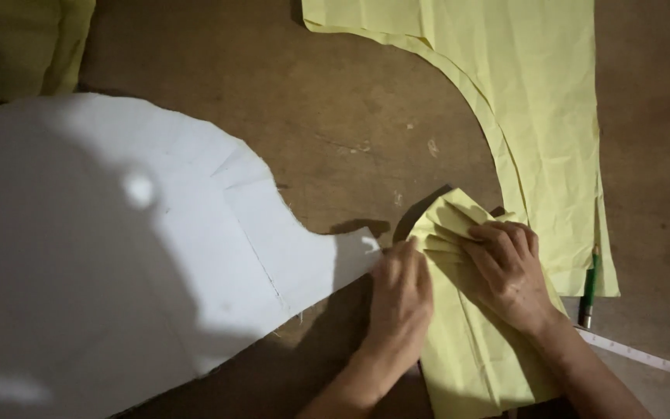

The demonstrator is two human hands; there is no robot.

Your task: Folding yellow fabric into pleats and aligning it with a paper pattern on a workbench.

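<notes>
— Both your wrists come in at the bottom edge. Your left hand [399, 291] lies flat, fingers together and pressed down where the point of the white paper pattern [118, 256] meets the folded yellow fabric piece [467, 341]. Nothing is gripped there; it is a pinning palm.

— And your right hand [509, 271]?

— Fingers curled over the upper end of that folded piece, pinching and flattening its stacked pleat-like layers, which fan out just beyond your fingertips. By my reading you are in the folding-and-smoothing step, lining fabric against pattern. A next move would call for steady pressure, since thin cloth slips.

— What are the materials like?

— Fabric looks like light cotton, pale yellow, creased. A larger cut piece of yellow cloth [537, 116] with a curved edge lies beyond your right hand, apart from it. Paper is stiff, white, with a scooped curve and faint drawn lines. Worn brown tabletop [335, 116], scuffed. A green pencil [589, 287] rests near your right wrist, beside a white measuring tape [645, 357].
</notes>
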